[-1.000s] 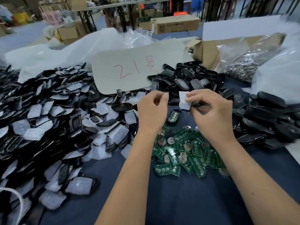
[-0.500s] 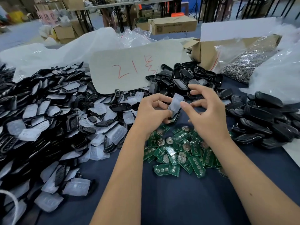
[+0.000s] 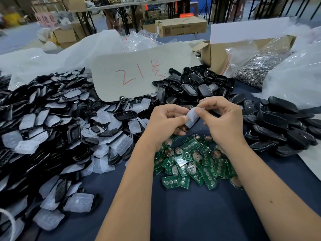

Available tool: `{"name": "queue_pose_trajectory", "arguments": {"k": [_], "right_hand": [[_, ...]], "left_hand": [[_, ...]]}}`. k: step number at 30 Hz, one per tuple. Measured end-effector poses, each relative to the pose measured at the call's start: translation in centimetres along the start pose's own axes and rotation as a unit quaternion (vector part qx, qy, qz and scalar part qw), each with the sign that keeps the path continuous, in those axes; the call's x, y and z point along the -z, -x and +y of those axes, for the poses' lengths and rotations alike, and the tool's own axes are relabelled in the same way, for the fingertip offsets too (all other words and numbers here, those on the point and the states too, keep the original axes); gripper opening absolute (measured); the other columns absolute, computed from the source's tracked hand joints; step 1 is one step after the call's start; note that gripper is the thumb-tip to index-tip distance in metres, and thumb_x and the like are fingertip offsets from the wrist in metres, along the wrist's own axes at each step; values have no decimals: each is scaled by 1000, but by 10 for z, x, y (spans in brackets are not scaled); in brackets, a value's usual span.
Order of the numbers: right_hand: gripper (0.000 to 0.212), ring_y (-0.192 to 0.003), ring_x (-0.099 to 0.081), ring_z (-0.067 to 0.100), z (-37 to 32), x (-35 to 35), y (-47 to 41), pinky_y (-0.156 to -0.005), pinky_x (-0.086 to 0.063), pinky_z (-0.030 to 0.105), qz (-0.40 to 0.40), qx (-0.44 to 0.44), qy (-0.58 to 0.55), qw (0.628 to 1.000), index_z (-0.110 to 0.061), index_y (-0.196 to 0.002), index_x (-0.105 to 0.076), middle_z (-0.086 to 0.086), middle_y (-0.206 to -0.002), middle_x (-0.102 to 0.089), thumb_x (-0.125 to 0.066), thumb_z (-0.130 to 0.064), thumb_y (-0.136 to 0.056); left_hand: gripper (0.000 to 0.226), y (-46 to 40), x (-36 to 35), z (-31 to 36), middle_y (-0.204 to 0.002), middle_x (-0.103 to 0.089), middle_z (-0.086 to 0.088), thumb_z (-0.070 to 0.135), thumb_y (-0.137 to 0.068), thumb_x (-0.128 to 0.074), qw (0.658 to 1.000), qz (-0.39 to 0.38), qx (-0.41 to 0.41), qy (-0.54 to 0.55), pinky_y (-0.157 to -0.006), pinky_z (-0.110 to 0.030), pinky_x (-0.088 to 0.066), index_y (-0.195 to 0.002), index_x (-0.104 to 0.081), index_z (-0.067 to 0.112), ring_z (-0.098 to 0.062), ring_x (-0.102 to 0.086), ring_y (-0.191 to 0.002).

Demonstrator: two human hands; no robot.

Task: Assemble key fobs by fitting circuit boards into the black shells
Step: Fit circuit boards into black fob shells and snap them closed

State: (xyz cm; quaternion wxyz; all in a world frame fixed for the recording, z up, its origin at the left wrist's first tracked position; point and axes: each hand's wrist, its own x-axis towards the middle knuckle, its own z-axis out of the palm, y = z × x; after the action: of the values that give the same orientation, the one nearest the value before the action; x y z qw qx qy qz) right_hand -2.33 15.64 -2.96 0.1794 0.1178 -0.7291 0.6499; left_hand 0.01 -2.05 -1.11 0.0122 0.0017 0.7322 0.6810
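Note:
Above the pile of green circuit boards [image 3: 191, 160] my left hand [image 3: 165, 122] and my right hand [image 3: 224, 119] meet. Between them is a translucent white rubber pad [image 3: 191, 117]; my right thumb and forefinger pinch its upper end, my left thumb presses its lower end. Under the pad my left fingers curl around a black shell [image 3: 186, 126], mostly hidden by the pad and hand. A large heap of black shells with white pads [image 3: 57, 129] covers the left of the table. More black shells [image 3: 191, 87] lie behind my hands.
Closed black fobs [image 3: 284, 126] are heaped at the right. A cardboard sign with red writing [image 3: 139, 73] leans behind the heaps. A bag of metal rings [image 3: 257, 70] sits in a cardboard box at back right. Blue cloth [image 3: 182, 214] covers the table near me.
My hands have come together and lifted slightly. The white pad passed from my right hand alone to both hands and now lies over the black shell in my left hand.

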Motion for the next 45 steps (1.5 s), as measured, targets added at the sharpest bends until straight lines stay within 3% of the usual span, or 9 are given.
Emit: {"name": "queue_pose_trajectory", "arguments": {"k": [4, 6, 8, 11, 16, 23, 29, 37, 45], "right_hand": [[15, -61, -63, 13, -1, 7, -3, -56, -54, 31, 147, -61, -42, 986, -31, -81, -75, -6, -80, -74, -81, -19, -87], [7, -72, -64, 12, 3, 12, -4, -68, -56, 33, 165, -44, 85, 982, -34, -90, -73, -10, -89, -72, -78, -29, -88], [11, -83, -66, 13, 1, 10, -4, -77, -57, 30, 132, -40, 122, 983, -31, -99, -71, -8, -96, -72, -77, -35, -90], [22, -81, -74, 14, -10, -1, -1, -68, -58, 25, 20, -114, -76, 990, -22, -110, -70, 0, -90, -78, -80, -25, -91], [34, -91, -76, 38, -3, -1, 0, -78, -62, 48, -27, -153, -154, 976, -16, -115, -69, 13, -97, -79, -83, -9, -85], [44, -94, -76, 37, -7, -2, 0, -81, -63, 50, -36, -201, -229, 952, -10, -108, -71, 21, -105, -76, -84, -18, -67], [32, -109, -70, 48, -7, -2, 2, -91, -60, 57, -61, -219, -249, 942, -3, -118, -68, 29, -118, -71, -74, -1, -87], [23, -87, -74, 15, -10, -8, 4, -69, -60, 29, -44, -136, -167, 976, -17, -106, -72, -7, -84, -76, -74, 2, -92], [28, -88, -73, 20, -8, -5, 6, -83, -61, 35, -74, -102, -107, 986, -17, -105, -76, 14, -95, -75, -77, 5, -87]], "left_hand": [[13, -2, 6, -3, -86, -72, -10, -1, -92, -73, 998, 45, 13, 30, -59, -25, -58, -100, -77, 8, -14, -67, -69], [14, -2, 9, -4, -83, -74, -3, -1, -92, -74, 997, 47, 18, 61, -59, -25, -59, -100, -77, 10, -15, -67, -66], [16, -2, 8, -4, -83, -76, -3, -1, -91, -74, 996, 29, 16, 86, -60, -26, -60, -102, -77, 11, -16, -68, -66], [18, -2, 2, -3, -87, -76, -11, -1, -92, -73, 994, -9, -2, 107, -61, -26, -60, -105, -76, 11, -18, -70, -69], [21, 0, -5, -4, -89, -77, -12, -3, -90, -75, 994, -32, -17, 106, -66, -27, -61, -107, -76, 9, -21, -75, -79], [82, 0, -4, -4, -95, -72, -8, -11, -74, -85, 989, -105, -102, 28, -89, -47, -62, -142, -60, 27, -26, -69, -89], [76, 1, -7, -3, -101, -65, -15, -10, -70, -88, 990, -93, -107, 7, -88, -66, -57, -133, -64, 26, -35, -64, -82], [69, 1, -10, -2, -109, -64, -26, -9, -70, -89, 990, -59, -130, -2, -78, -53, -62, -127, -61, 20, -33, -68, -77], [21, 0, -6, -2, -76, -63, -6, 2, -97, -68, 994, -10, -104, 18, -70, -41, -64, -111, -70, 18, -20, -72, -78]]}}
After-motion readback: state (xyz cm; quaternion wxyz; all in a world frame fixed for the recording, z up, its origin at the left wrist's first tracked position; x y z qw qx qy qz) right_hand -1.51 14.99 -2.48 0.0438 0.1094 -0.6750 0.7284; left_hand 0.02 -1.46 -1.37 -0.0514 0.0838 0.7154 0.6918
